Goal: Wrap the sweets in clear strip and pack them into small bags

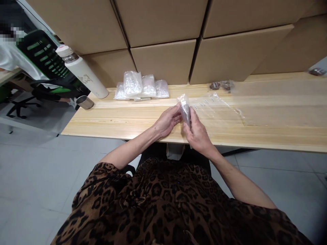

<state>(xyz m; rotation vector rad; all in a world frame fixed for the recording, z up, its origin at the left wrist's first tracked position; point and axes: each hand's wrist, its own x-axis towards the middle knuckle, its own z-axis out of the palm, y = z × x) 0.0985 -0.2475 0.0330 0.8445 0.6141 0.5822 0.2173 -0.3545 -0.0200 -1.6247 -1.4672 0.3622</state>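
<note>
Over the front part of the wooden table, a clear plastic packet (185, 112) with greyish-purple contents stands tilted between my hands. My left hand (167, 121) holds its left side, fingers curled and thumb against the upper part. On the other side, my right hand (198, 132) grips the lower right, with the thumb near the bottom. What is inside the packet cannot be made out. Just beyond my right hand, flat clear plastic bags (208, 103) with small printed marks lie on the tabletop. Several filled clear packets (133, 85) are piled to the back left.
Large cardboard boxes (163, 61) form a wall along the back of the table (114, 117). A white bottle (85, 75) and a metal cup (85, 102) stand at the left end. Small dark packets (215, 85) and a broad translucent sheet (278, 102) lie on the right. A person sits far left.
</note>
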